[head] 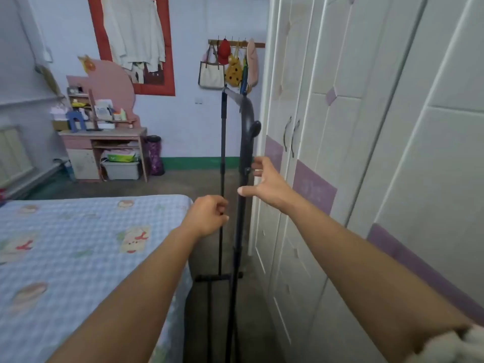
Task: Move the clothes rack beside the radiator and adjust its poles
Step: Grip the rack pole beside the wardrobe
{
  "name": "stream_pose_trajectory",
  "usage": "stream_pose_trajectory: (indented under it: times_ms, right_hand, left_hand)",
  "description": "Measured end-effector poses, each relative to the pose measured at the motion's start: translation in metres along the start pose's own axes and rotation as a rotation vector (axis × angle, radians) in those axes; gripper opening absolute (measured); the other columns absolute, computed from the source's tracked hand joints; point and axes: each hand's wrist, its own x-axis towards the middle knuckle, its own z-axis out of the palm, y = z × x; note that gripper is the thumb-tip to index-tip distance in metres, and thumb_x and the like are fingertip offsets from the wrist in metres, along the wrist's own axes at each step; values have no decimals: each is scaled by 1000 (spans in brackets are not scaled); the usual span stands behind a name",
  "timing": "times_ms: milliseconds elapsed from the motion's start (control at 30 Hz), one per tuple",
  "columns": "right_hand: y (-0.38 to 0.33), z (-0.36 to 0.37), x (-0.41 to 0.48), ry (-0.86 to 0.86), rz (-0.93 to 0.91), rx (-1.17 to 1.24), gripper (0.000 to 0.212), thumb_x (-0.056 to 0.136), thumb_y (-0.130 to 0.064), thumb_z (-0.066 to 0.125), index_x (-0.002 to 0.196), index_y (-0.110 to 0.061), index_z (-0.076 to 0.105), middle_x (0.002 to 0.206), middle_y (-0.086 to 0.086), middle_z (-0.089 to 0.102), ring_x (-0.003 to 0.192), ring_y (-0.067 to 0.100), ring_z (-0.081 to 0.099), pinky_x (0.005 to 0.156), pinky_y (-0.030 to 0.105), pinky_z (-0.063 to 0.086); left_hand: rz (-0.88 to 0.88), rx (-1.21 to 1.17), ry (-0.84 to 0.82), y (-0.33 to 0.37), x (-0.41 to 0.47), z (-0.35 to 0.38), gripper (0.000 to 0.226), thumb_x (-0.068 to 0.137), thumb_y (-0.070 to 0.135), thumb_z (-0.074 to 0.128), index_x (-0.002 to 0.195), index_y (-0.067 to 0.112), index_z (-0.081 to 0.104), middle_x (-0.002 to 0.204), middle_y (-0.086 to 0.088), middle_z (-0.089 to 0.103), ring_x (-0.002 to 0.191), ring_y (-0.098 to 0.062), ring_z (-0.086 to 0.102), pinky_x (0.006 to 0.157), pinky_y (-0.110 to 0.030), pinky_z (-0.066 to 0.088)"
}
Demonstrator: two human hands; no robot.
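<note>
Both hands are out in front, one on the rack and one just off it. Left hand (209,214) is curled shut around the thin pole (223,153), fingers wrapped from the left side, thumb toward the camera. Right hand (264,180) is spread wide — thumb pointing left, fingers fanned — right up against the thick pole (245,158). Fingertips overlap the pole near a small knob, but real contact cannot be told; it grips nothing.

Count: one rack (230,258), black, with two uprights seen — thin one left, thick one right. One crossbar (218,278) low down joins them, and more thin legs run below it toward the bottom edge. The thick pole curves at the top and carries a rounded fitting on its right side.

Rack position: it stands on the floor in the narrow aisle between the bed (78,244) on the left and the wardrobe (366,127) on the right, directly ahead of the person. Left hand sits lower on it, right hand higher and further right.

Radiator (13,150) — one, at the far left wall, well apart from the rack with the bed corner between.

Rest of room: one pink desk (104,133) against the back wall, one storage box (121,170) under it, one hook rail (258,45) with bags and a red cap hanging, and pale clothes (133,32) hung on the wall above.
</note>
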Motion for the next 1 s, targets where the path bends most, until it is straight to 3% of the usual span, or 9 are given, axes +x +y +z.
stream_pose_trajectory:
  times_ms: [200, 267, 400, 533, 600, 667, 800, 900, 1000]
  right_hand:
    - [3, 20, 13, 95, -32, 134, 72, 71, -25, 83, 129, -15, 41, 128, 4, 55, 114, 18, 55, 98, 32, 45]
    - [1, 23, 20, 105, -55, 186, 63, 73, -24, 82, 122, -15, 43, 121, 10, 60, 109, 22, 61, 87, 25, 50]
    - [0, 32, 28, 141, -57, 274, 55, 78, -23, 78, 122, -12, 48, 109, 8, 67, 91, 9, 64, 68, 8, 44]
    - [3, 37, 32, 199, -96, 349, 41, 82, -20, 74, 114, -8, 54, 87, 4, 67, 82, 12, 66, 79, 22, 54]
    - [6, 41, 34, 200, -121, 386, 36, 84, -18, 72, 109, -2, 53, 84, 12, 65, 73, 19, 67, 75, 32, 57]
    - [7, 44, 34, 230, -133, 425, 33, 85, -17, 70, 104, 2, 52, 80, 16, 61, 62, 18, 63, 65, 30, 57]
    - [10, 50, 36, 296, -142, 420, 21, 89, -19, 65, 95, -3, 52, 72, 13, 51, 52, 10, 53, 54, 25, 53]
    - [10, 54, 38, 335, -139, 422, 17, 92, -20, 61, 94, -6, 51, 68, 10, 47, 50, 9, 49, 50, 26, 51]
    - [8, 56, 41, 369, -165, 432, 14, 93, -19, 58, 93, -7, 51, 69, 14, 45, 50, 15, 47, 46, 28, 49]
  left_hand:
    - [-71, -53, -93, -21, 1, 36, 58, 79, 17, 71, 132, 9, 50, 116, -7, 62, 96, -17, 58, 80, -21, 41]
    - [-84, -74, -118, -28, 5, 45, 64, 78, 19, 72, 136, 10, 46, 126, -8, 59, 106, -19, 58, 84, -22, 41]
    - [-133, -105, -166, -42, 7, 67, 70, 76, 22, 75, 137, 11, 43, 131, -7, 56, 112, -22, 57, 98, -31, 45]
    - [-177, -172, -212, -52, 11, 84, 75, 73, 21, 78, 138, 11, 41, 131, -7, 54, 115, -23, 55, 100, -38, 46]
    - [-197, -195, -227, -56, 13, 93, 78, 71, 20, 79, 138, 11, 40, 131, -6, 54, 117, -22, 54, 101, -38, 46]
    - [-212, -223, -240, -60, 13, 102, 78, 70, 19, 80, 138, 12, 41, 129, -5, 55, 116, -22, 55, 100, -37, 47]
    - [-222, -298, -264, -70, 13, 124, 65, 66, 15, 81, 124, 12, 52, 113, -3, 64, 101, -18, 61, 94, -35, 50]
    - [-235, -364, -280, -76, 14, 145, 55, 65, 16, 82, 115, 11, 58, 109, -6, 67, 102, -22, 63, 96, -41, 50]
    - [-298, -511, -266, -78, 17, 161, 31, 67, 17, 81, 92, 17, 61, 94, -6, 69, 96, -23, 65, 93, -40, 50]
